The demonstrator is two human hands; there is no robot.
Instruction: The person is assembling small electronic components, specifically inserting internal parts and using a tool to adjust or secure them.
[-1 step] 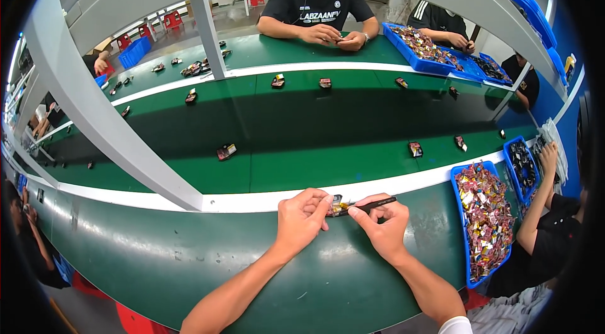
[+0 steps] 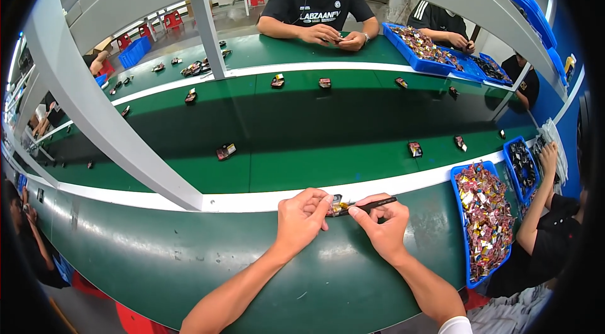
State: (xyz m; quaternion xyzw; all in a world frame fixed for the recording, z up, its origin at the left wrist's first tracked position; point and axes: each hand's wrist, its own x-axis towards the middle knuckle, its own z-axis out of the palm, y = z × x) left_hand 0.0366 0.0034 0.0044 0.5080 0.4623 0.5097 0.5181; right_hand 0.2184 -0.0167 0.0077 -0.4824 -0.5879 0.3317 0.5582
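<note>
Close to the white rail, my left hand (image 2: 302, 220) has its fingers closed round a small black-cased electronic part (image 2: 339, 201) with yellow and reddish bits inside. My right hand (image 2: 384, 224) grips a slim black stick-like tool (image 2: 381, 203), perhaps tweezers. The tool's tip reaches the case from the right. Both hands are above the green bench (image 2: 265, 283). Part of the case is hidden behind my left fingers.
Right of my hands stands a blue tray (image 2: 467, 246) heaped with small wired parts, beside a blue bin (image 2: 520, 167) of black pieces. Beyond the white rail (image 2: 271, 200), similar cased parts (image 2: 226, 152) lie on the green conveyor (image 2: 302, 167). A grey post (image 2: 120, 107) rises at left. Co-workers sit around.
</note>
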